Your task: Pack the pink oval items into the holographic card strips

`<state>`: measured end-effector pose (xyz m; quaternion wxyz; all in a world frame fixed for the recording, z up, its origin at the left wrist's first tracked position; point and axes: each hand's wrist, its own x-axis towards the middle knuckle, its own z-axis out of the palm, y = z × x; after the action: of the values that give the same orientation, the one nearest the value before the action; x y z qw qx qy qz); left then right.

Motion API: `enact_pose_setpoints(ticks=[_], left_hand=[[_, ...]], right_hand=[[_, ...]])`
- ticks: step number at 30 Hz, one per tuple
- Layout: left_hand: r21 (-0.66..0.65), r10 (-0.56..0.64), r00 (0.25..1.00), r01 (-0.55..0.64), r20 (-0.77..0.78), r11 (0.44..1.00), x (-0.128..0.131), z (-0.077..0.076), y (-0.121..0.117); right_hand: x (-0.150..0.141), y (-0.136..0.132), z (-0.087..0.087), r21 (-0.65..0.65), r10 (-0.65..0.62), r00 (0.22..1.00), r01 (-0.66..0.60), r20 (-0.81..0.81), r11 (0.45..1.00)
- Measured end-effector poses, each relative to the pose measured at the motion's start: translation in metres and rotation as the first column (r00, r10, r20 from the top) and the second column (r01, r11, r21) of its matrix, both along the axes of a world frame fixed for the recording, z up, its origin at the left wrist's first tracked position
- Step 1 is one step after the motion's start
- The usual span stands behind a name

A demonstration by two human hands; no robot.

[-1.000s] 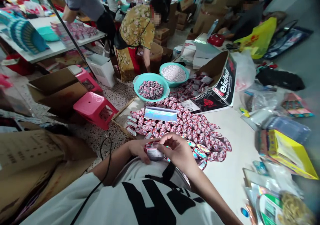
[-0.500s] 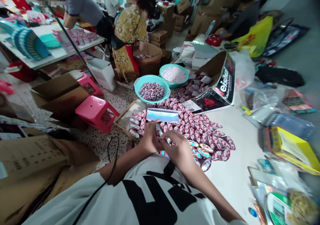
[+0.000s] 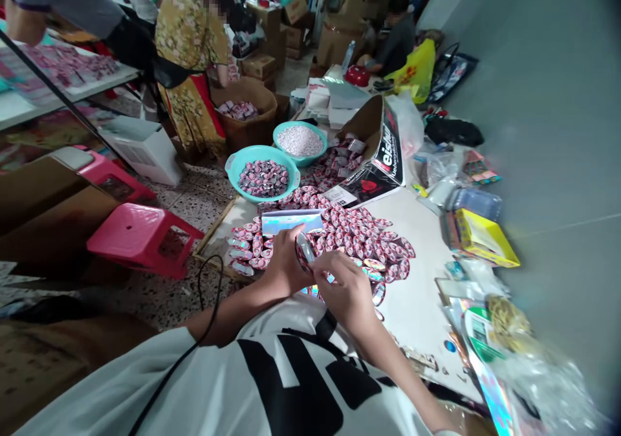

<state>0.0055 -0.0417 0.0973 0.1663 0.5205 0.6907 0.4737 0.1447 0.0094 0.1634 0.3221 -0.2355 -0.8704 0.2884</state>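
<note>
My left hand (image 3: 284, 268) is closed around a small oval packet (image 3: 305, 250) with a silvery face and a dark red edge, tilted upright above the table. At its lower end, the bent fingers of my right hand (image 3: 345, 288) are pinched together and appear to touch it. Whether they hold anything else is hidden. Rows of similar pink-and-silver packets (image 3: 361, 242) lie close together just beyond my hands. A shiny iridescent strip-like box (image 3: 292, 221) rests on top of these rows, right behind my left hand.
Behind the packets stand a teal bowl (image 3: 297, 182) of pink-and-silver pieces, a teal bowl (image 3: 310, 160) of white bits and a tipped black carton (image 3: 388, 158). A pink stool (image 3: 130, 229) is left of the table (image 3: 423, 248). A person (image 3: 182, 41) bends over a large box.
Both hands rose from near my lap with the packet, which turned from flat to upright. The view has swung right. The person in the patterned top straightened somewhat.
</note>
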Motion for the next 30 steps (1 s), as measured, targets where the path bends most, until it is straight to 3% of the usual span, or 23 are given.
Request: enact_pose_setpoints(ticks=[10,23,30], left_hand=[[-0.034,-0.146,0.980,0.152,0.133,0.988,-0.002,0.017,-0.001],[-0.009,-0.165,0.972,0.169,0.168,0.986,0.008,0.010,-0.001],[-0.040,-0.164,0.983,0.168,0.082,0.985,0.006,0.015,-0.006]], right_hand=[[0.005,-0.012,0.004,0.020,-0.067,0.998,0.067,0.013,0.998],[0.011,-0.016,0.003,0.001,-0.152,0.988,0.152,0.026,0.988],[0.012,-0.012,0.019,-0.123,-0.103,0.956,0.141,0.275,0.982]])
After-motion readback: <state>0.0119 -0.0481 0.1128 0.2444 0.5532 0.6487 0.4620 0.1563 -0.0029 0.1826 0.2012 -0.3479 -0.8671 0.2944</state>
